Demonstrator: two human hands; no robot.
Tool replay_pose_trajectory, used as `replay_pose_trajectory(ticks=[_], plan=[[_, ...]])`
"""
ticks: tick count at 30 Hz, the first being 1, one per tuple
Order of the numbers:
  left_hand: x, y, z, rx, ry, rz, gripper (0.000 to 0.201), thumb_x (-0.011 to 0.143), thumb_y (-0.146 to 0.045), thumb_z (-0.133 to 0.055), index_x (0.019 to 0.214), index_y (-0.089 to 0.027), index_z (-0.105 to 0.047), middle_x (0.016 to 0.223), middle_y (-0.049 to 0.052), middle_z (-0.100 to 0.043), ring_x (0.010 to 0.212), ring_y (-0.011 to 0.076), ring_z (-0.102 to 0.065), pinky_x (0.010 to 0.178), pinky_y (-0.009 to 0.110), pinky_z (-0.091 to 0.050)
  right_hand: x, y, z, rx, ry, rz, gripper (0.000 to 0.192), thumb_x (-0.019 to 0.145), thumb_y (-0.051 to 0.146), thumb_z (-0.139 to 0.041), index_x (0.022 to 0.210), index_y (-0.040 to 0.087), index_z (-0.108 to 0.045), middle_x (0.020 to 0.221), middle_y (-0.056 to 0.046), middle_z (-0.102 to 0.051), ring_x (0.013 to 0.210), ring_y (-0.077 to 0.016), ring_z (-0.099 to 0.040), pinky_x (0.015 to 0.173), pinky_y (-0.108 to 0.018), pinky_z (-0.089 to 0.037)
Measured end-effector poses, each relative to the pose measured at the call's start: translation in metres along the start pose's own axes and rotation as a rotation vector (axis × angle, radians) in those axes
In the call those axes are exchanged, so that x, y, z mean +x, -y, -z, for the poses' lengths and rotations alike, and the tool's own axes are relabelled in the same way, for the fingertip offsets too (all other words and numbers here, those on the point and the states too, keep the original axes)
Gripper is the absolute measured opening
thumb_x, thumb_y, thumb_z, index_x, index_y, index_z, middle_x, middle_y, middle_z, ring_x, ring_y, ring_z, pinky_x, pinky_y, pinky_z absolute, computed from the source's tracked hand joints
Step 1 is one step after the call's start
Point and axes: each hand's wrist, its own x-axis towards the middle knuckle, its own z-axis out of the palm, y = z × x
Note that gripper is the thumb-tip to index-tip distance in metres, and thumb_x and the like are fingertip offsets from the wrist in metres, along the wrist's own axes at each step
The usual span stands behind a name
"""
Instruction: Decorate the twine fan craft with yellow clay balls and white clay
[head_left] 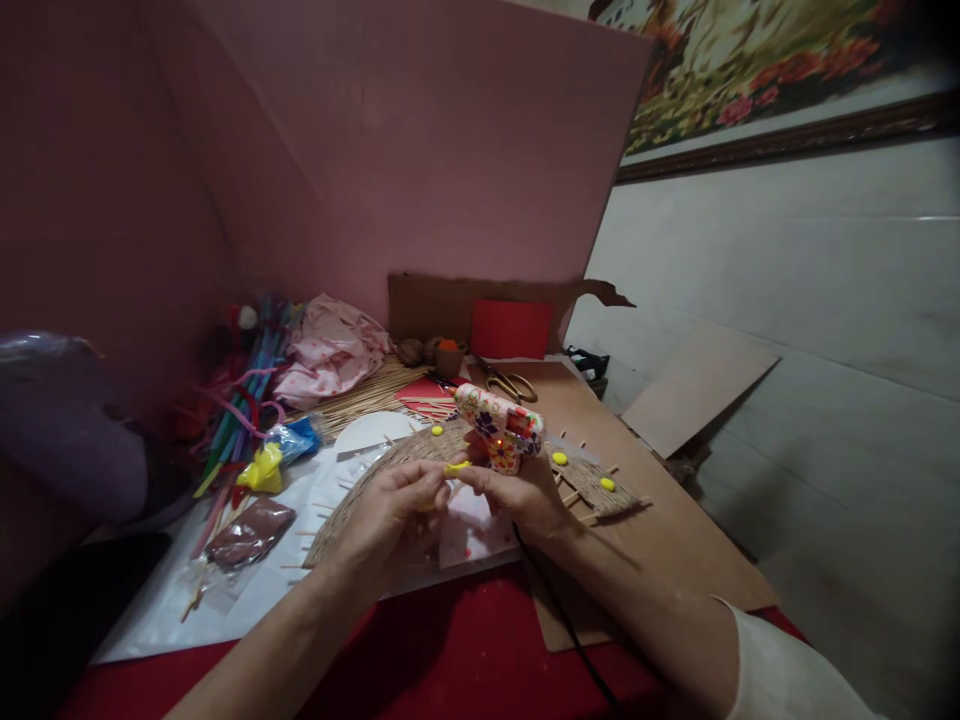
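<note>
Right hand (525, 495) is wrapped around the grip of a flower-patterned glue gun (499, 428), its nozzle aimed left toward a small yellow piece (456, 467). That piece is pinched between the fingertips of the left hand (390, 515), just beside the nozzle. Under both hands lies a woven straw piece (420, 450) with yellow dots (559, 458), resting on brown cardboard (600, 420) on the surface. Scissors (510, 385) lie farther back; colored pipe cleaners (240, 400) sit well to the left.

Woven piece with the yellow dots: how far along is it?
Three yellow dots already sit on the woven piece. The right hand holds the glue gun; the left hand pinches another yellow bit at its nozzle. That bit is not yet placed.
</note>
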Motion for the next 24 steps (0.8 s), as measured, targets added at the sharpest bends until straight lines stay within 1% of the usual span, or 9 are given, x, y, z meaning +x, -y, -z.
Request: replay_pose_trajectory(ticks=[3, 5, 8, 10, 12, 15, 18, 21, 24], plan=[[-0.0003, 0.0021, -0.0017, 0.003, 0.027, 0.026, 0.036, 0.067, -0.042, -0.072, 0.059, -0.014, -0.053, 0.048, -0.006, -0.039, 0.036, 0.0028, -0.03, 0.035, 0.017, -0.018, -0.0031, -0.0021, 0.0011, -0.044, 0.008, 0.077, 0.018, 0.067, 0.03, -0.075, 0.081, 0.02, -0.07, 0.083, -0.003, -0.072, 0.076, -0.0181, -0.066, 0.071, -0.031, -0.054], [-0.0004, 0.0019, -0.0016, -0.02, 0.04, 0.041, 0.039, 0.063, -0.04, -0.076, 0.055, -0.014, -0.048, 0.047, -0.006, -0.038, 0.036, 0.0025, -0.029, 0.036, 0.017, -0.017, -0.005, -0.0033, 0.0021, -0.057, 0.039, 0.101, 0.018, 0.068, 0.029, -0.074, 0.083, 0.02, -0.071, 0.087, -0.004, -0.073, 0.082, -0.0202, -0.067, 0.078, -0.034, -0.054], [-0.0009, 0.0006, -0.0005, -0.048, 0.061, 0.069, 0.037, 0.063, -0.035, -0.077, 0.057, -0.016, -0.045, 0.047, -0.006, -0.038, 0.036, 0.0027, -0.027, 0.035, 0.016, -0.018, -0.0062, -0.0034, 0.0034, -0.064, 0.111, 0.107, 0.024, 0.07, 0.029, -0.072, 0.093, 0.02, -0.072, 0.095, -0.005, -0.072, 0.089, -0.022, -0.067, 0.081, -0.035, -0.052], [-0.0011, -0.0001, 0.0, -0.045, 0.065, 0.044, 0.032, 0.066, -0.033, -0.075, 0.062, -0.016, -0.048, 0.047, -0.006, -0.041, 0.036, 0.0032, -0.029, 0.036, 0.016, -0.019, -0.0054, -0.002, 0.004, -0.056, 0.128, 0.118, 0.027, 0.071, 0.028, -0.073, 0.096, 0.02, -0.071, 0.097, -0.006, -0.072, 0.089, -0.0217, -0.067, 0.081, -0.034, -0.052], [-0.0009, -0.0003, 0.0, -0.035, 0.049, -0.01, 0.028, 0.068, -0.033, -0.074, 0.067, -0.015, -0.052, 0.049, -0.006, -0.044, 0.038, 0.0033, -0.033, 0.037, 0.015, -0.022, -0.0042, -0.0005, 0.0041, -0.043, 0.092, 0.109, 0.025, 0.07, 0.028, -0.073, 0.093, 0.019, -0.071, 0.094, -0.005, -0.072, 0.085, -0.0207, -0.067, 0.077, -0.033, -0.053], [-0.0002, -0.0001, -0.0013, -0.015, 0.0, -0.051, 0.033, 0.064, -0.036, -0.076, 0.063, -0.014, -0.051, 0.05, -0.005, -0.045, 0.039, 0.0022, -0.034, 0.038, 0.014, -0.021, -0.0038, -0.0011, 0.0033, -0.038, 0.021, 0.065, 0.021, 0.071, 0.03, -0.072, 0.089, 0.018, -0.071, 0.087, -0.005, -0.072, 0.078, -0.0198, -0.067, 0.071, -0.033, -0.054], [0.0004, -0.0002, -0.0023, 0.037, -0.032, -0.029, 0.042, 0.063, -0.045, -0.075, 0.057, -0.015, -0.047, 0.046, -0.006, -0.042, 0.034, 0.0017, -0.029, 0.034, 0.016, -0.016, -0.005, -0.0053, 0.0022, -0.054, 0.034, 0.109, 0.019, 0.071, 0.029, -0.072, 0.087, 0.019, -0.07, 0.086, -0.004, -0.072, 0.081, -0.02, -0.066, 0.074, -0.033, -0.053], [0.0007, -0.001, -0.0013, 0.061, -0.03, 0.019, 0.041, 0.066, -0.048, -0.072, 0.058, -0.014, -0.049, 0.046, -0.004, -0.044, 0.032, 0.0021, -0.03, 0.032, 0.016, -0.015, -0.005, -0.0078, 0.0011, -0.045, 0.045, 0.143, 0.019, 0.07, 0.027, -0.073, 0.086, 0.019, -0.07, 0.085, -0.003, -0.071, 0.082, -0.019, -0.066, 0.076, -0.032, -0.052], [0.0009, -0.0022, 0.0013, 0.005, 0.009, 0.001, 0.028, 0.067, -0.036, -0.074, 0.067, -0.012, -0.058, 0.056, -0.002, -0.052, 0.038, 0.0026, -0.038, 0.034, 0.015, -0.022, -0.0028, -0.005, 0.0007, -0.006, -0.019, 0.077, 0.02, 0.069, 0.03, -0.073, 0.085, 0.018, -0.069, 0.083, -0.003, -0.07, 0.067, -0.0152, -0.063, 0.057, -0.025, -0.051]])
